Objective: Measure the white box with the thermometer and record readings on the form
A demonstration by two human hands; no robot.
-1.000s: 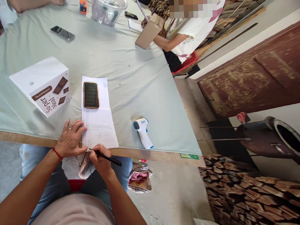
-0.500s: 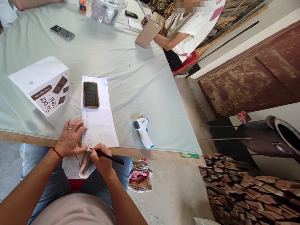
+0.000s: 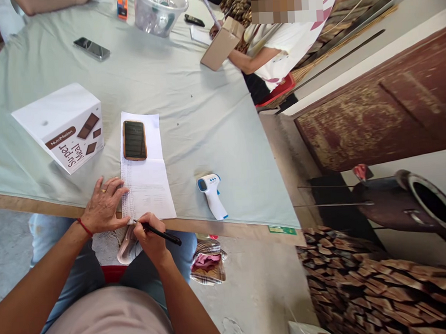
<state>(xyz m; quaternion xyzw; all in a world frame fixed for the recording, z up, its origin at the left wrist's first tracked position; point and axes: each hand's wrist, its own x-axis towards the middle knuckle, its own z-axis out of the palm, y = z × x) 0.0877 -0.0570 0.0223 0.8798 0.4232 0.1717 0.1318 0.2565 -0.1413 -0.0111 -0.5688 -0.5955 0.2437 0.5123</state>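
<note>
A sheet of paper (image 3: 152,185) with a fold across it lies at the near table edge, dense lines of writing down its left side. My right hand (image 3: 151,236) is closed round a black pen (image 3: 166,234), whose tip meets the paper's bottom left corner. Flat on the paper's left margin rests my left hand (image 3: 105,204), fingers spread, holding nothing. A phone in an orange-brown case (image 3: 134,140) lies on the upper half of the sheet. To the left stands a white NutriMotion box (image 3: 64,124). A white and blue infrared thermometer (image 3: 213,197) lies right of the paper.
A grey-green cloth (image 3: 229,137) covers the table. Farther back are another phone (image 3: 92,48), a clear plastic tub (image 3: 159,17), an orange object (image 3: 122,6) and a cardboard box (image 3: 220,44). Across the right corner sits a person (image 3: 277,54) writing. Stacked firewood (image 3: 380,298) is at lower right.
The pen's back end has swung slightly left as my right hand shifts a little. My left hand stays in place on the paper. The whole view has drifted very slightly.
</note>
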